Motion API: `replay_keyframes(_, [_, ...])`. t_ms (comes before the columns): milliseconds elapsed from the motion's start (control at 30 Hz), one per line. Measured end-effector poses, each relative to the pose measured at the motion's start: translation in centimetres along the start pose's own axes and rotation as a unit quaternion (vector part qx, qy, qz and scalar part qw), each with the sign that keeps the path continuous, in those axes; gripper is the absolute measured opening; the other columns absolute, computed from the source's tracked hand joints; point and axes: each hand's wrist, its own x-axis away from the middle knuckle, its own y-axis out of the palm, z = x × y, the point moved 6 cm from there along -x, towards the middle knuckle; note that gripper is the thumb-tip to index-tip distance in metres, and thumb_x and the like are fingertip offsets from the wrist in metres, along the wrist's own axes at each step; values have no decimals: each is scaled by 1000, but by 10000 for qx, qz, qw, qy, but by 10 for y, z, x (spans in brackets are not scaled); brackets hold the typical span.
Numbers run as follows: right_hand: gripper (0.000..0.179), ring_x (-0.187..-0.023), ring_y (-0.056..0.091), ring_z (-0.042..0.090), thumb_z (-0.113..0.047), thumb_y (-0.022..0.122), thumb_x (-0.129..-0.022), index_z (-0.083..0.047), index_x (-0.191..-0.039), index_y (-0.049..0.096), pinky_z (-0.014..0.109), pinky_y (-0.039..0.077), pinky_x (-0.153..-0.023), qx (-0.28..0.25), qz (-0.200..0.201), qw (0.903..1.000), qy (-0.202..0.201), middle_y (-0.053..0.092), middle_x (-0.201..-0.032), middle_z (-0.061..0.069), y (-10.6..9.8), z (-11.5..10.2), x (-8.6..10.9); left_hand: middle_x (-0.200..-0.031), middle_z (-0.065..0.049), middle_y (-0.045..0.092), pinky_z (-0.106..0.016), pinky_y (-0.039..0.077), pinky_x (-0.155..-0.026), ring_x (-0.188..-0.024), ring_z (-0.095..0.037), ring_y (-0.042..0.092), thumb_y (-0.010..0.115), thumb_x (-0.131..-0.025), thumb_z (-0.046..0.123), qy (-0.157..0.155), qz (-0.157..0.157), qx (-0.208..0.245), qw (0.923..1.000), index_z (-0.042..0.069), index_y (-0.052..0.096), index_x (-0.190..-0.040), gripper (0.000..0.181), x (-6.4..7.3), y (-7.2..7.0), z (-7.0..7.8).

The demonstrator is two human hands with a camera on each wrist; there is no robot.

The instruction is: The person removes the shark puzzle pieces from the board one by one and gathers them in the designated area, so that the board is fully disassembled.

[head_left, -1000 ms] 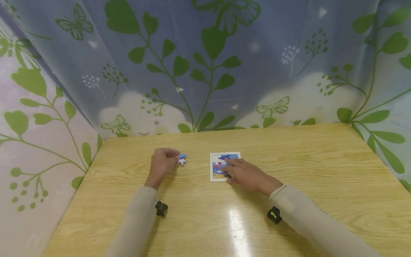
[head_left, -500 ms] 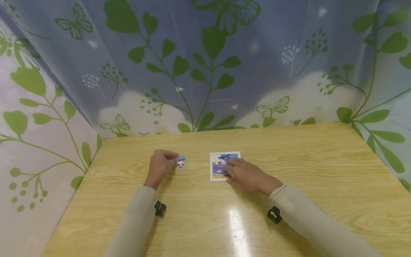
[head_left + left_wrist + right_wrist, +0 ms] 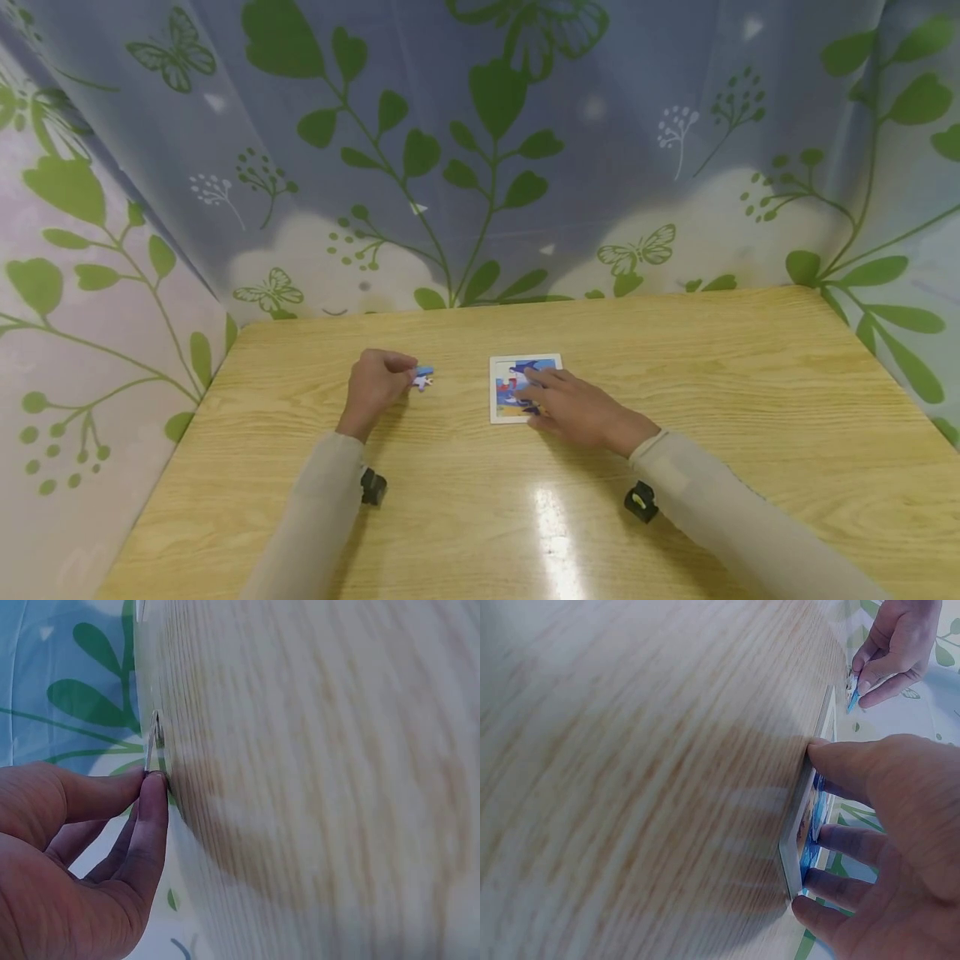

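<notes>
My left hand (image 3: 373, 390) pinches a blue and white jigsaw piece (image 3: 423, 371) between thumb and fingertips, close over the table. The left wrist view shows that piece (image 3: 151, 746) nearly edge-on. To its right, a square jigsaw puzzle in a white frame (image 3: 493, 392) lies flat, with sea creatures printed in blue, red and yellow. Its upper left part shows a pale bare patch. My right hand (image 3: 581, 410) rests over the puzzle's right side with fingers spread and hides part of the picture. In the right wrist view, the thumb touches the frame's near edge (image 3: 799, 799).
The wooden table (image 3: 712, 375) spreads around both hands, with a bright reflection near the front middle. A patterned curtain (image 3: 480, 167) of green leaves and butterflies rises behind its far edge. Small black devices (image 3: 641, 502) sit at both wrists.
My left hand has shifted slightly left with the jigsaw piece, which has dipped and turned a little. The right hand and the framed puzzle have stayed put.
</notes>
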Motion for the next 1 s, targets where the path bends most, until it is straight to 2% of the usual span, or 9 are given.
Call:
replay_keyframes(167, [42, -143, 36, 44, -20, 63, -102, -5, -141, 56, 58, 29, -116, -16, -29, 10000, 25, 39, -155, 26, 1, 1, -1, -107, -18, 75, -46, 55, -89, -103, -33, 69, 72, -92, 6, 16, 34, -128, 9999, 0, 78, -106, 16, 0, -2, 2])
replay_keyframes(400, [42, -142, 37, 45, -19, 63, -102, -5, -140, 57, 58, 31, -115, 38, -7, 10000, 0, 40, -154, 27, 2, 2, -1, -104, -16, 76, -43, 57, -81, -97, -31, 71, 72, -90, 7, 141, -16, -246, 9996, 1, 78, -107, 18, 1, 2, 11])
replay_keyframes(567, [43, -143, 35, 44, -20, 63, -102, -6, -142, 56, 58, 29, -116, -46, -75, 9999, 105, 38, -155, 26, 3, 3, -1, -100, -15, 76, -39, 59, -73, -90, -29, 73, 74, -90, 6, 491, -153, -229, 9984, 0, 77, -106, 18, 1, 14, 26])
replay_keyframes(733, [43, -143, 35, 44, -21, 63, -102, -6, -142, 56, 58, 30, -115, -56, -92, 9998, 152, 38, -156, 26, 4, 4, -1, -97, -13, 76, -36, 59, -70, -89, -27, 73, 76, -89, 6, 642, -327, -138, 9973, 1, 78, -103, 16, 3, 30, 40])
replay_keyframes(1000, [43, -143, 36, 45, -20, 64, -101, -6, -141, 56, 59, 33, -113, -97, -55, 9998, 179, 38, -156, 26, 3, 3, -1, -91, -9, 77, -39, 58, -78, -84, -23, 72, 78, -87, 5, 903, -560, -216, 9941, 2, 79, -100, 14, 7, 54, 58])
